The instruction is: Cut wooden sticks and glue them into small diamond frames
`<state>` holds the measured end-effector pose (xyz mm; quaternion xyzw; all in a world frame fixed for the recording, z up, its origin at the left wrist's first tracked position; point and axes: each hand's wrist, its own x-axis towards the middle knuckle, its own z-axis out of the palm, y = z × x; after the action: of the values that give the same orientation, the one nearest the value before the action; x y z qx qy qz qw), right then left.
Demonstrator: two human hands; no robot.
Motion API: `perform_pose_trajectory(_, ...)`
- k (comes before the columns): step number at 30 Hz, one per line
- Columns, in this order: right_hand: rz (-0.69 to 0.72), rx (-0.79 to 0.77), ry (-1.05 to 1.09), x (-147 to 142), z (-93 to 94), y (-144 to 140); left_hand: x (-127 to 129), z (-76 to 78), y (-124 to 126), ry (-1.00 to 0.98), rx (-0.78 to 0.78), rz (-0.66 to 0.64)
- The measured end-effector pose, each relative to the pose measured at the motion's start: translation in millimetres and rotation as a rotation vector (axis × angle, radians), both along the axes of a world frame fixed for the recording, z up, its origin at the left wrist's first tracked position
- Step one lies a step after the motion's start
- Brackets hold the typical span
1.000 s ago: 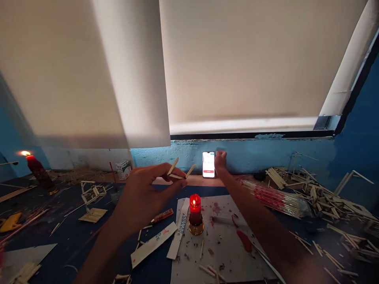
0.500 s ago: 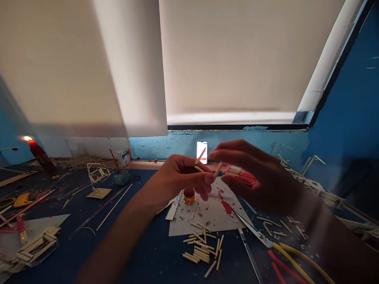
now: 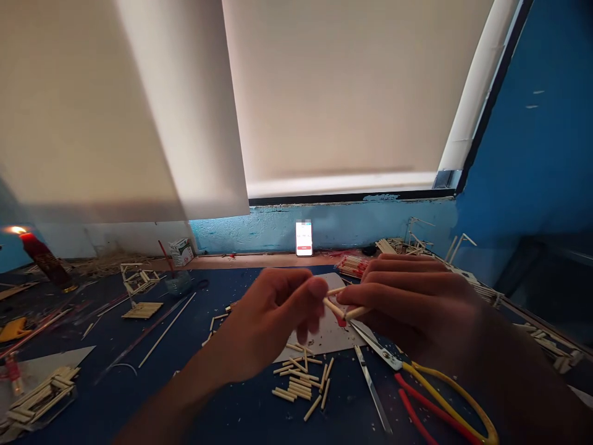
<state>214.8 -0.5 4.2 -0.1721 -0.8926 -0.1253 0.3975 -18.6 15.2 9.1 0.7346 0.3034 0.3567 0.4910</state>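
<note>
Between my two hands is a small open frame of joined matchsticks point(image 3: 334, 308), pale and angular. My right hand point(image 3: 412, 303) has its fingers closed on the right-hand ends of the sticks. At the frame's left corner is my left hand point(image 3: 269, 321), thumb and fingers curled together and slightly blurred; whether something is pinched in them is hidden. Below lies a loose pile of cut matchsticks point(image 3: 301, 388). Beside the pile rest a slim metal blade-like tool point(image 3: 372, 388) and scissors with red and yellow handles point(image 3: 428, 377).
A white sheet point(image 3: 349, 339) lies under the hands. Behind are a bundle of red-tipped matchsticks point(image 3: 353, 267) and an upright phone point(image 3: 304, 238). To the left stand a lit red candle point(image 3: 44, 259), a stick model point(image 3: 141, 296) and a glass jar point(image 3: 179, 283). More stick structures point(image 3: 456, 266) line the right.
My right hand has come down and closed on the stick frame, which has turned and moved lower. My left hand's fingers now sit at its left corner. The view has shifted right.
</note>
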Motion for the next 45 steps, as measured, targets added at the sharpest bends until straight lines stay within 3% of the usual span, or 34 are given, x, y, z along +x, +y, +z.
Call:
perform_pose_trajectory(3,-0.014,-0.202,-0.007,1.7,1.1,-3.7,-1.1,-1.1,-2.1,-0.045,0.356,0.274)
perform_pose_trajectory(6,-0.055,-0.321,-0.021,1.0,2.6,-6.2,-1.2,-3.0,-7.1,-0.028,0.486,0.22)
perform_pose_trajectory(14,-0.101,-0.399,-0.036,-5.8,1.8,-8.3,5.7,-6.0,-14.8,-0.11,0.263,0.194)
perform_pose_trajectory(22,-0.136,-0.127,0.175,-14.3,-3.6,-6.7,7.0,-4.1,-11.0,-0.224,0.18,0.211)
perform_pose_trajectory(27,-0.148,-0.109,0.257,-18.8,-10.7,-3.5,8.4,-5.1,-14.6,-0.207,0.29,0.336)
perform_pose_trajectory(34,0.006,-0.238,0.393,-26.0,-14.0,1.0,8.9,-9.0,-18.7,-0.136,0.726,0.438)
perform_pose_trajectory(45,-0.052,-0.268,0.595,-37.4,-26.9,4.0,12.7,-12.3,-19.0,-0.125,0.607,0.486)
